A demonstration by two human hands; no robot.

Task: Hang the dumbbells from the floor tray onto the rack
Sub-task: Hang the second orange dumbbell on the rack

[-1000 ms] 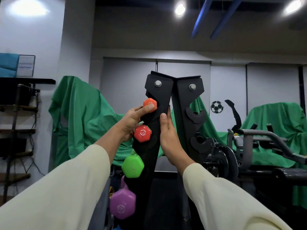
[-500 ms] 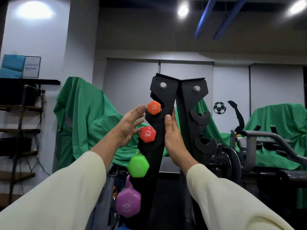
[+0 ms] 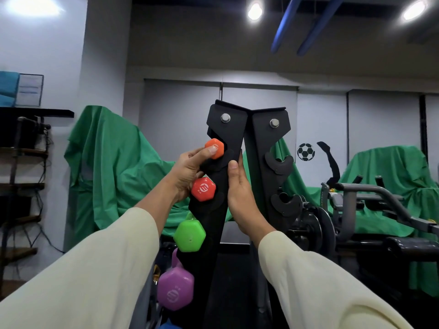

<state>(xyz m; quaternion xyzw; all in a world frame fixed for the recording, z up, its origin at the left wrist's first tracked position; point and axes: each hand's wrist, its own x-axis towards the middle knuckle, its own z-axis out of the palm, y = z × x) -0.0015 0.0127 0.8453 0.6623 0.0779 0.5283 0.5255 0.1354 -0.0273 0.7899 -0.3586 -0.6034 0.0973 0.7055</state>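
Left hand (image 3: 187, 173) grips the top orange dumbbell (image 3: 215, 148) on the rack (image 3: 234, 129), right hand (image 3: 238, 186) grips the rack's edge.

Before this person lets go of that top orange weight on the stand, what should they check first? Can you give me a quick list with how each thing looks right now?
1. Left hand has hold of the orange dumbbell: ok, thumb pressed on its end.
2. Orange dumbbell fully seated in the top slot of the rack: cannot tell, the handle is hidden.
3. Right hand steadying the rack: ok, it grips the upright's edge.
4. Red dumbbell just below is out of the way: ok, hanging in its own slot.
5. Green dumbbell and purple dumbbell hung: ok.
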